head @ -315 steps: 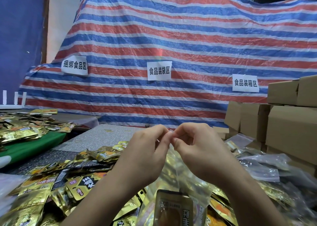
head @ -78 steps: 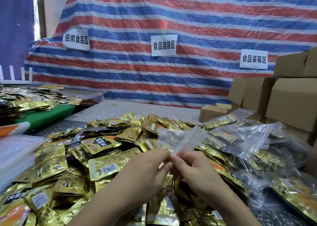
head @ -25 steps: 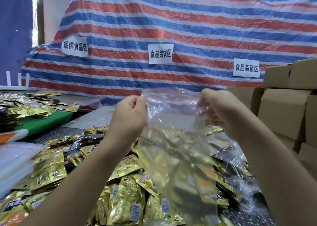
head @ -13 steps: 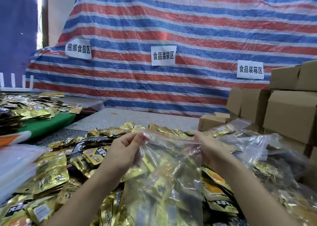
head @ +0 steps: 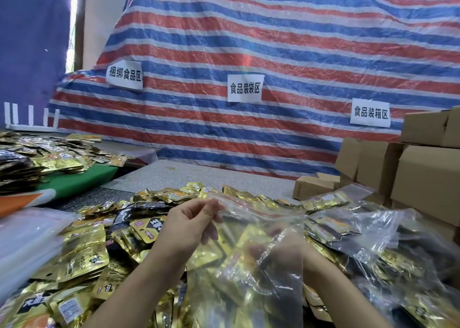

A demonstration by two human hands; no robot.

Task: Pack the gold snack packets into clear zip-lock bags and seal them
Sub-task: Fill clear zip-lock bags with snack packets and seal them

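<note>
A clear zip-lock bag with a red zip line hangs over the pile of gold snack packets. My left hand pinches the bag's upper left corner between thumb and fingers. My right hand is lower, blurred behind or inside the plastic near the bag's right side; its grip is not visible. Gold packets show through the bag's lower part, whether inside it or beneath it I cannot tell.
Filled clear bags lie to the right, in front of stacked cardboard boxes. A stack of flat clear bags sits at the left edge. More packets cover a green board. A striped tarp rises behind.
The bag has come down from chest height onto the pile. My right hand left the bag's top right corner and dropped lower, behind the plastic. My left hand still holds its corner.
</note>
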